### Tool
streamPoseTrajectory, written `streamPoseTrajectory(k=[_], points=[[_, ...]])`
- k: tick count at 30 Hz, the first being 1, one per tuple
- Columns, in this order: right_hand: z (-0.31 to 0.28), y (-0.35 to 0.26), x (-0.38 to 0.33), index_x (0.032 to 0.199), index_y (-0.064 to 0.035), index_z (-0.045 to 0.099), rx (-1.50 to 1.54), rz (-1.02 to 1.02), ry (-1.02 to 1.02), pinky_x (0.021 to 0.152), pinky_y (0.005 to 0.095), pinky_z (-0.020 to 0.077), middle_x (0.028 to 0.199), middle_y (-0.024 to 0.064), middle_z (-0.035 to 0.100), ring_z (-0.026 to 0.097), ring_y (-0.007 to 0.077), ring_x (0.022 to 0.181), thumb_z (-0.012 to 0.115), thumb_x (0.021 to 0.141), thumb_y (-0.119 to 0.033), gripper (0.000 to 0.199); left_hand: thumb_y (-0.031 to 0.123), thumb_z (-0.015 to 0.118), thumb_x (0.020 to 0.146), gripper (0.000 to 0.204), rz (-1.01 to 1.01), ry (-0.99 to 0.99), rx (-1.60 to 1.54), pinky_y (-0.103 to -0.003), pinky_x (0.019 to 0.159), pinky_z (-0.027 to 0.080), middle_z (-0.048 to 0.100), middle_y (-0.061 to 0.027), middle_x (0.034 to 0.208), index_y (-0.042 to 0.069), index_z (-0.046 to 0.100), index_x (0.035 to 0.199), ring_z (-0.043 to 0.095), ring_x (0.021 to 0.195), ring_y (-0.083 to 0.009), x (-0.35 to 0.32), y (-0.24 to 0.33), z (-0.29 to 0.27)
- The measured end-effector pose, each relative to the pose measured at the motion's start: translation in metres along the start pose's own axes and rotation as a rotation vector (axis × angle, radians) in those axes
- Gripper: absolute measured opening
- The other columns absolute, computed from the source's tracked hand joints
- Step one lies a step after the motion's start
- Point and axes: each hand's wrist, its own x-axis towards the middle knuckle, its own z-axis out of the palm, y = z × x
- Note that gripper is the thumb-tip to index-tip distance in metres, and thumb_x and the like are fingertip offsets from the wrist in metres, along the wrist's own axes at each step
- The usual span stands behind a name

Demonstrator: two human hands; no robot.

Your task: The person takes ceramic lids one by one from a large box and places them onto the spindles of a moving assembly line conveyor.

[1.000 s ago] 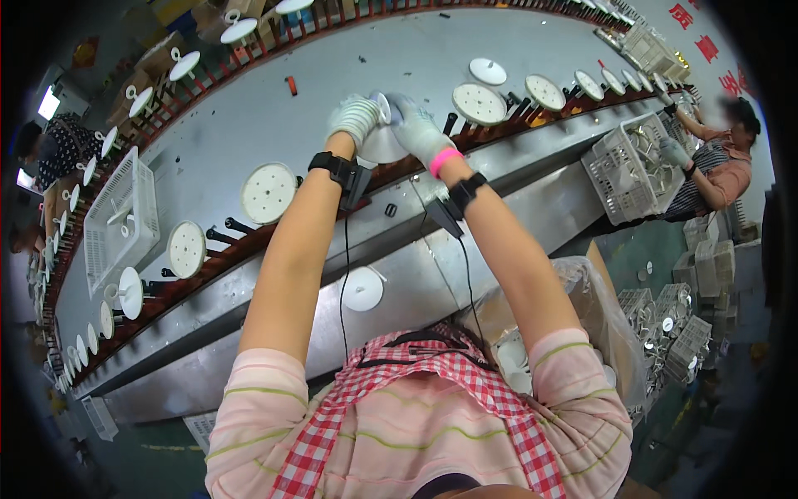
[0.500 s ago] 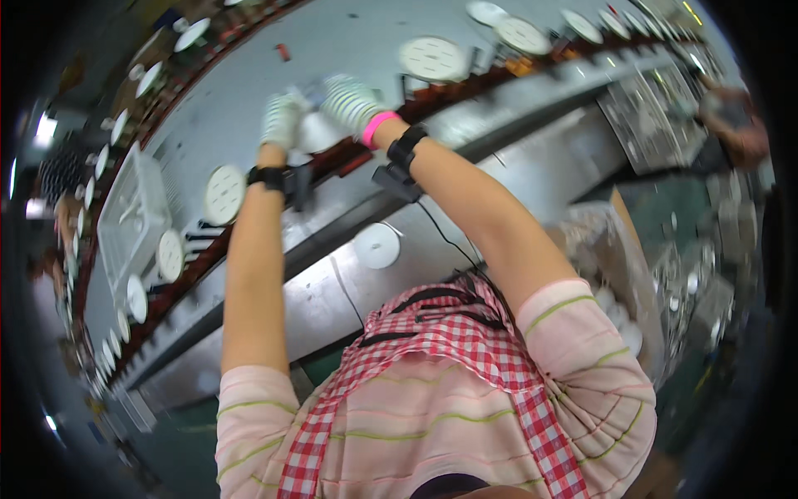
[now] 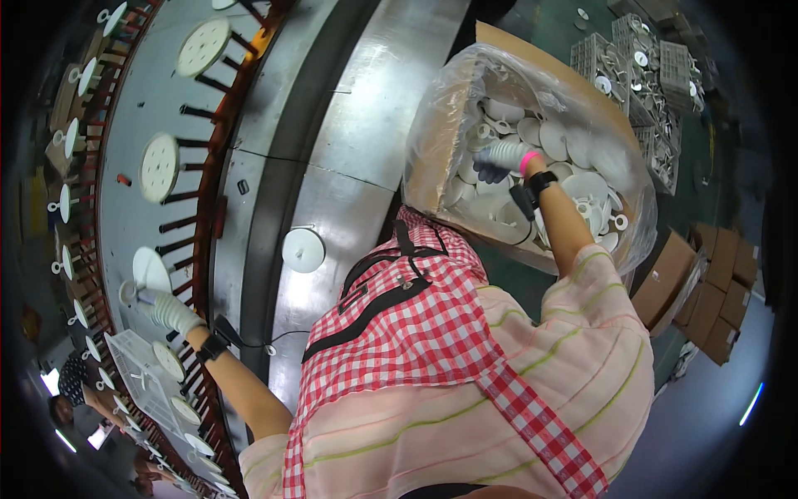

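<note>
Two gloved hands are at work, held well apart. Left hand [image 3: 170, 312], in a white knit glove with a dark wrist strap, reaches out to the conveyor line at the left of the view. Its fingers are curled about the stem of a white round disc [image 3: 150, 270] that sits on the line's dark pegs; the grip is closed, though how tightly cannot be told.

Right hand [image 3: 499, 158], in a white glove with dark fingertips, a pink cuff and a dark wrist strap, is down inside a cardboard box [image 3: 432, 166] lined with a clear plastic bag [image 3: 532, 66]. The box stands on the floor to the person's right and is filled with loose white disc parts [image 3: 573, 145], some lying flat, some showing a short stem. The fingers are bent down onto the pile and touch the parts; whether one is pinched cannot be told, as the fingertips are partly hidden among them.

Between the arms runs the metal bench [image 3: 366, 108], a long steel face with a single white disc [image 3: 302, 249] lying on it, just ahead of the person's red checked apron [image 3: 416, 333]. Beyond it, the grey conveyor [image 3: 179, 100] carries further white discs on pegs, spaced along a red-brown rail. A white wire basket [image 3: 137, 370] sits near the left forearm. Grey crates of parts [image 3: 640, 58] and stacked brown cartons [image 3: 706, 291] stand on the green floor at right.
</note>
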Motion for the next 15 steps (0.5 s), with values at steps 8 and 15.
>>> streamPoseTrajectory(k=[8, 15], points=[[0.071, 0.069, 0.122, 0.114, -0.0065, 0.053, -0.050, 0.176, 0.132, 0.071, 0.0370, 0.0438, 0.105, 0.0125, 0.058, 0.055, 0.0258, 0.089, 0.049, 0.079, -0.040, 0.049, 0.042, 0.036, 0.090, 0.057, 0.108, 0.089, 0.200, -0.045, 0.094, 0.035, 0.037, -0.0241, 0.128, -0.002, 0.035, 0.128, 0.040, 0.114, -0.0388, -0.056, 0.004, -0.041], [0.061, 0.131, 0.116, 0.109, -0.0054, 0.055, -0.803, -0.209, 0.260, 0.070, 0.0397, 0.0467, 0.099, 0.0222, 0.059, 0.058, 0.0357, 0.084, 0.059, 0.076, -0.014, 0.034, 0.036, 0.055, 0.082, 0.061, 0.070, 0.114, 0.325, -0.047, 0.102, 0.027, 0.030, -0.0234, 0.133, 0.004, 0.035, 0.130, 0.029, 0.123, -0.0385, -0.057, -0.052, -0.054]])
